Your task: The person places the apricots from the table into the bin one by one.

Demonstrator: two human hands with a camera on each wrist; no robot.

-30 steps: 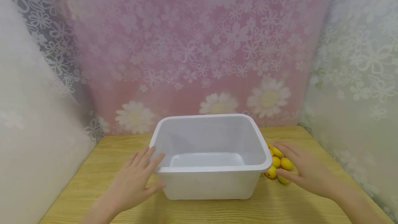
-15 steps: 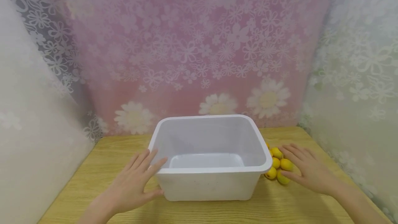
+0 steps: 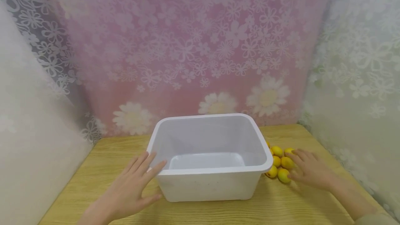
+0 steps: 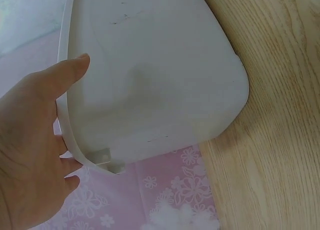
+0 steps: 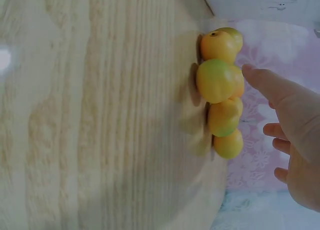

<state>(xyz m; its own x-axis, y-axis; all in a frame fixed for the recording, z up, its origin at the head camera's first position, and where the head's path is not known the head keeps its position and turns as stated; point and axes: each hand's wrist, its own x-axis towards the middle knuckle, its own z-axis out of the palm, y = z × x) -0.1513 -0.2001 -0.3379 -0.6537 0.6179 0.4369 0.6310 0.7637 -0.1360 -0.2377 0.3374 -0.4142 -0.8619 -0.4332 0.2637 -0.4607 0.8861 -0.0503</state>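
Observation:
A large white plastic tub (image 3: 209, 186) stands upright on the table, with nothing in it. At its near left corner is my left hand (image 3: 128, 183), fingers spread over the rim and thumb outside the front wall. In the left wrist view the thumb (image 4: 72, 70) lies across the rim, with the other fingertips showing past it. Right of the tub sits a cluster of yellow-orange mandarins (image 3: 283, 175), some tinged green. My right hand (image 3: 314, 171) hovers at their right side with loosely bent fingers, holding nothing. The tub's right side hides part of the cluster.
The wood-grain table (image 3: 93, 169) has a back edge close to a pink flowered backdrop (image 3: 193, 51). Pale walls flank it, the right wall (image 3: 353, 124) near my right arm.
My right hand has shifted slightly right and back from over the mandarins, uncovering more of them. My left hand stays at the tub's corner with little movement. The head view has tilted slightly.

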